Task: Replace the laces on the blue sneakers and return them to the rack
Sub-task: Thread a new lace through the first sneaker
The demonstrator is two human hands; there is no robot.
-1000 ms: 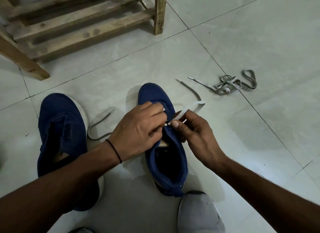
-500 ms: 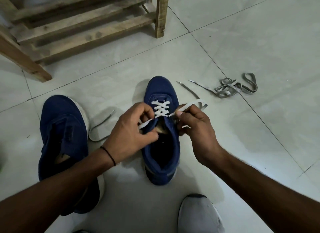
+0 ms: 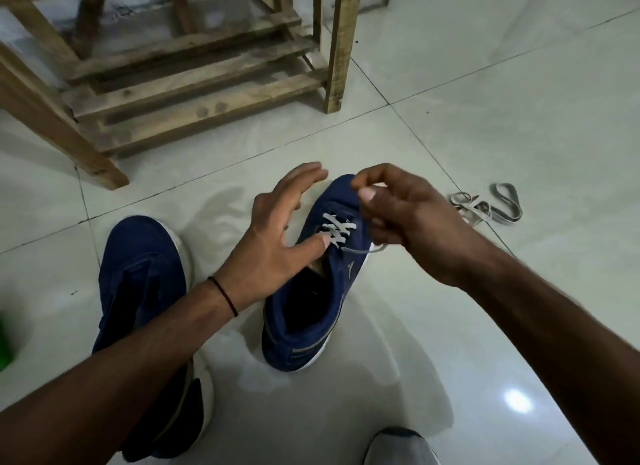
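Blue white-soled sneaker (image 3: pixel 304 329) laid heel nearest, toe pointed away toward wooden slatted rack (image 3: pixel 207 94), flat white lace (image 3: pixel 337 229) gripped in curled right hand (image 3: pixel 405 219), left hand (image 3: pixel 273 236) spread wide

We look to be in a home, down on a glossy pale tiled floor (image 3: pixel 485 101) where a rough wooden rack (image 3: pixel 194 84) stands, with blue sneakers (image 3: pixel 138 257) and loose laces (image 3: pixel 485 208) lying on the tiles nearby.
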